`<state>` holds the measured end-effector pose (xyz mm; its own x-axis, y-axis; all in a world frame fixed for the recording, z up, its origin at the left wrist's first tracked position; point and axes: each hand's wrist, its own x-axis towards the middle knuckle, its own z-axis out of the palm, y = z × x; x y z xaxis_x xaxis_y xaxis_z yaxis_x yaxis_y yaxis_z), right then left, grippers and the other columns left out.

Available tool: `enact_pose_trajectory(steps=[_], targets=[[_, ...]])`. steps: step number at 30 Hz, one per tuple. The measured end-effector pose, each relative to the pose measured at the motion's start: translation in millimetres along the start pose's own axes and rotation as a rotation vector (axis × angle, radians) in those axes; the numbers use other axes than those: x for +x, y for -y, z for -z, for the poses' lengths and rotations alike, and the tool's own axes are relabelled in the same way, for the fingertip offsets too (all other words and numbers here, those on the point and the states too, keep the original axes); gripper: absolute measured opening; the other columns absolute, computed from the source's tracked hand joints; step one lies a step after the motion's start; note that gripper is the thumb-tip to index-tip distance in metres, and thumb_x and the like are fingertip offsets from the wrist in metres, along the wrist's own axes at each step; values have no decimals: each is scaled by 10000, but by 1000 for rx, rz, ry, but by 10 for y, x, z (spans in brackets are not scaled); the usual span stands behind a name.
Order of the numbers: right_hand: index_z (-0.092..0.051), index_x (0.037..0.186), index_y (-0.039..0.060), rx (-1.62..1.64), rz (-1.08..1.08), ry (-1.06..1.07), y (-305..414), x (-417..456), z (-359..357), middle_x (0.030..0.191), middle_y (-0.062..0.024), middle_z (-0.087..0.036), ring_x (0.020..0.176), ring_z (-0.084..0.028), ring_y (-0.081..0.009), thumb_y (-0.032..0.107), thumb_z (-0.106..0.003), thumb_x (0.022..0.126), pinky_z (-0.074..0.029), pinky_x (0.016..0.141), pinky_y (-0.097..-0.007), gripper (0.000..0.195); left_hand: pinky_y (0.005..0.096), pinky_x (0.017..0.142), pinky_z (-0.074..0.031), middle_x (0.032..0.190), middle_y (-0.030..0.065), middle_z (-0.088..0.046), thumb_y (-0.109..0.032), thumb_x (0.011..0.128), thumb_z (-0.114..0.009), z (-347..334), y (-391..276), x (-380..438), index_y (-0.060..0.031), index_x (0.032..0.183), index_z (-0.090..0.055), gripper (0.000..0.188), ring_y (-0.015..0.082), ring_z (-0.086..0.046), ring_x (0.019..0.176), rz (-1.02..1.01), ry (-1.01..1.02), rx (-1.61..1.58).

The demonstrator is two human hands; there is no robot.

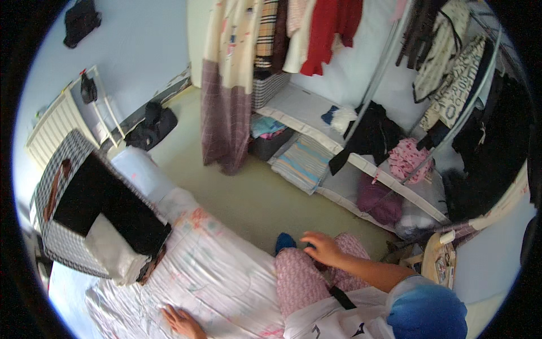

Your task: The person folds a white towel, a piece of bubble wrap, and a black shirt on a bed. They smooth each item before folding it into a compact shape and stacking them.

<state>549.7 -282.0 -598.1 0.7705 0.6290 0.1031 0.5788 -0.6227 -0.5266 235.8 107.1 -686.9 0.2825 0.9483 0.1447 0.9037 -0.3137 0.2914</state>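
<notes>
My left hand rests palm down on a rumpled, flower-patterned bed sheet, fingers a little apart. Above my knees, in pink patterned trousers, hovers my right hand. Its fingers are loosely bent and I see nothing held; a dark patch shows below them. Beyond the left hand, a houndstooth fabric storage box with a brown handle stands on the bed, tilted in the view. Its inside is black, and a whitish plastic bag or sheet hangs over the near edge.
An open fabric wardrobe has hanging clothes, folded striped cloth and a purple bundle. Its curtain hangs to the left. A radiator, a white rack and black bags stand along the wall.
</notes>
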Motion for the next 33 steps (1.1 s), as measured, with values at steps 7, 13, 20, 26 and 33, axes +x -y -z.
enact_pose_trajectory(steps=[7,13,20,26,33], targets=[[-521,1222,64,395,-402,-29,-988,240,883,1244,-129,-545,957,-635,-211,189,-616,875,-494,828,-355,380,424,980,-390,1284,205,-507,-18,753,-574,-578,-1330,68,-49,1168,-598,417,370,-482,1181,-425,-99,-392],[-405,1331,72,474,-439,-72,-1792,1987,952,1306,-157,-490,1074,-580,-268,294,-646,839,-462,899,-388,591,488,1009,-284,1443,103,-360,-294,828,-601,-1035,-2707,-92,-170,1309,-503,506,318,-364,1288,-429,108,-106],[-331,1357,-30,-411,-551,-595,-3839,3918,1490,1395,-256,-342,1317,-303,-371,363,-694,767,-294,1076,-387,796,482,1002,-288,1445,124,-347,-388,923,-425,-1173,-2746,-147,-120,1323,-488,486,330,-350,1297,-436,108,148],[-248,1402,-9,-576,-1044,-688,-4651,4312,1961,1417,-280,-281,1294,-307,-418,414,-764,654,-310,1056,-454,1002,488,957,-396,1337,211,-458,-187,865,-580,-886,-3272,-64,-85,1270,-543,419,395,-471,1181,-463,168,228],[-553,1130,4,-563,-1072,-707,-5559,4100,2244,1130,-252,-573,1007,-582,-394,307,-713,685,-474,856,-461,562,494,958,-402,1352,225,-430,-236,900,-511,-951,-3444,114,-87,1302,-508,428,408,-457,1189,-450,232,307]])
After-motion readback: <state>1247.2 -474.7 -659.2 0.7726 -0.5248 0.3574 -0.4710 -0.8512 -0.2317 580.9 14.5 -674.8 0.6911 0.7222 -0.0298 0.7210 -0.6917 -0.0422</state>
